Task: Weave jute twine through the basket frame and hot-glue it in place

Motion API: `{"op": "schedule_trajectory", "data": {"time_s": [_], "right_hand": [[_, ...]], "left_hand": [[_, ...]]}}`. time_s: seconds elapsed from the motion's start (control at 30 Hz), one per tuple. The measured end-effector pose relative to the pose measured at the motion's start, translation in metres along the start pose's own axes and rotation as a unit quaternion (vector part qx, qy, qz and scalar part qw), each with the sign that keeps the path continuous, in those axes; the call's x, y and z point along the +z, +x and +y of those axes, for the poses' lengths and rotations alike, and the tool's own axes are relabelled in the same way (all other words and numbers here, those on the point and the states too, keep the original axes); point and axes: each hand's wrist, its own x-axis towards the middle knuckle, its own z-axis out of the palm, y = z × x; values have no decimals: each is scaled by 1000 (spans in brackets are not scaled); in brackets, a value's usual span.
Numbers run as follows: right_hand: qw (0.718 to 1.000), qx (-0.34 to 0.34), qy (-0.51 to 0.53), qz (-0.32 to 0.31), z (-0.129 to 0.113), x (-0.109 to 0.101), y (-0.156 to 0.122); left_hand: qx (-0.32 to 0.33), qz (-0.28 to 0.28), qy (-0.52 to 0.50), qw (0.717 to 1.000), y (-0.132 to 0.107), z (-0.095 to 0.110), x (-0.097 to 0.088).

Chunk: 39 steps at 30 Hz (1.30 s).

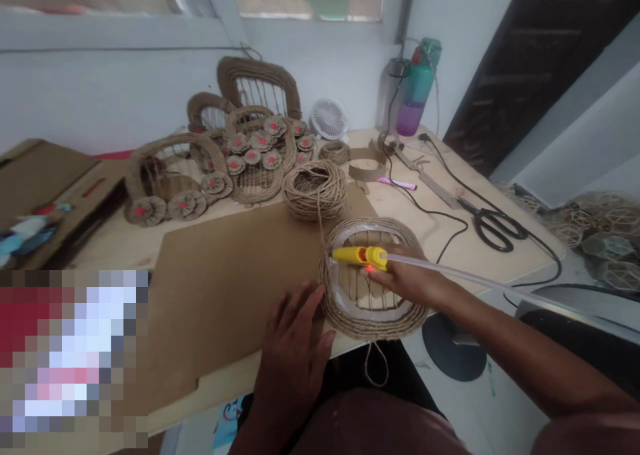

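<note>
My right hand point(407, 278) is closed around a yellow hot glue gun point(360, 255), whose red light glows and from whose back a long clear glue stick point(450, 269) sticks out. The gun's nozzle points left, at the inner left edge of an oval twine-wrapped frame point(370, 329) with strings strung across its middle. Fingers stretched out, my left hand point(297, 338) lies at the frame's left side, its fingertips at the rim. A strand of twine runs from the frame up to a twine ball point(315, 191). A twine loop point(377, 365) hangs off the frame's near side.
A cardboard sheet point(225, 295) lies under the work. Finished twine frames with paper flowers point(263, 139) stand behind, near a small white fan point(329, 119). Black scissors point(493, 227), a cable point(450, 175), a pink marker point(397, 183) and a bottle point(417, 88) are at the right.
</note>
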Motion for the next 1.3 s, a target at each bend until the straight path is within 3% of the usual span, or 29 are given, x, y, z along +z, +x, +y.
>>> {"op": "schedule_trajectory", "data": {"time_s": [0.13,0.3,0.5,1.13,1.3], "right_hand": [[997,23,-19,72,3,4,8],[998,31,-2,59,0,7,4],[994,43,-9,104,5,9,11],[982,105,-96,127,15,1,-2],[981,129,-108,101,16,0,0]], "left_hand": [[-12,3,-3,1000,0,0,-1],[0,-19,-1,1000,0,-1,-3],[8,-20,15,1000,-1,-5,-3],[18,-20,15,1000,0,-5,-4],[13,-6,18,1000,1,-4,-4]]}}
